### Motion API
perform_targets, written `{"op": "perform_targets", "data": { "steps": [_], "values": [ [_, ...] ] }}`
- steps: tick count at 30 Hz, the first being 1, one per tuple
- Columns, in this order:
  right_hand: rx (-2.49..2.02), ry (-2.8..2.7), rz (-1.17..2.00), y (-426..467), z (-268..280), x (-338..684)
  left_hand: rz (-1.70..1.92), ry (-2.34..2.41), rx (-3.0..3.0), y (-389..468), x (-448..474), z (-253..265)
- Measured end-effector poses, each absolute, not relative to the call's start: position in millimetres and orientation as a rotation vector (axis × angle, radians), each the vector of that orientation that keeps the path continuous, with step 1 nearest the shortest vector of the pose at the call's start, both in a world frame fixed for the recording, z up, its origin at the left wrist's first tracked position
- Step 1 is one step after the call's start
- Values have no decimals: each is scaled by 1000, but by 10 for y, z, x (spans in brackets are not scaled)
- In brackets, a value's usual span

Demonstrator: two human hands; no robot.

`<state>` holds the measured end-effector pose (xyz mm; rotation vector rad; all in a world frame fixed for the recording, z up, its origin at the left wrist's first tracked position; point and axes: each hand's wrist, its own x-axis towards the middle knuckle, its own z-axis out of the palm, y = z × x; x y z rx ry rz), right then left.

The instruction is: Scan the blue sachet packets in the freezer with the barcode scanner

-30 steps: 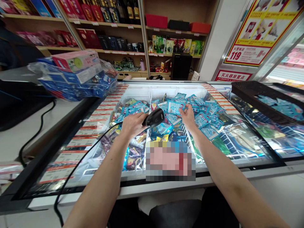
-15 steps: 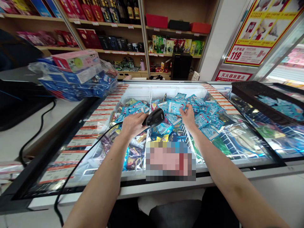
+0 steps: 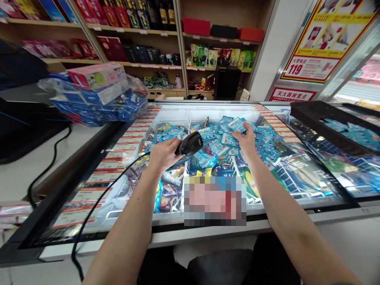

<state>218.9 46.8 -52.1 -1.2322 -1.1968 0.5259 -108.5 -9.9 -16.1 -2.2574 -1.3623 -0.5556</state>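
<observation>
My left hand (image 3: 164, 157) is wrapped round the handle of a black barcode scanner (image 3: 190, 144), whose head points right over the freezer goods. The scanner's black cord (image 3: 114, 179) runs back past my left forearm. My right hand (image 3: 246, 140) has a small blue packet (image 3: 237, 124) between thumb and fingers, low over the pile. Many similar blue packets (image 3: 217, 147) lie loosely heaped around and beneath it, on the glass and wire baskets of the chest freezer (image 3: 172, 114).
A dark plastic basket (image 3: 314, 117) with more blue packets stands at the right. Plastic-wrapped boxes (image 3: 97, 97) are stacked at the left, beside a dark device. Price labels (image 3: 102, 174) line the freezer glass. Stocked shelves (image 3: 136, 27) stand behind. A blurred patch hides part of the near basket.
My right hand has moved right and slightly away from the scanner. It held a blue packet before too; whether it is the same one I cannot tell. The scanner has shifted slightly.
</observation>
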Motion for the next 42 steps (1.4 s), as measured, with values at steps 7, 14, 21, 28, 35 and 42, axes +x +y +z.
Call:
{"op": "perform_targets", "data": {
  "steps": [7, 14, 21, 28, 35, 42],
  "values": [
    [-1427, -1424, 188, 380, -489, 2281, -593, -1403, -2239, -88, -1165, -141],
    [-1553, -1505, 1, 309, -445, 2215, -647, -1431, -2219, -79, -1225, -150],
    [-1620, -1537, -203, 225, -390, 2159, -637, -1436, -2229, -68, -1242, -163],
    [-1656, -1789, -405, 114, -313, 2062, -631, -1487, -2156, -61, -1258, -175],
    [-1717, -1908, -460, 86, -358, 1984, -649, -1514, -2165, -77, -1269, -180],
    [-1416, -2053, -336, 45, -346, 1867, -622, -1613, -2145, -128, -1275, -88]
  ]
}}
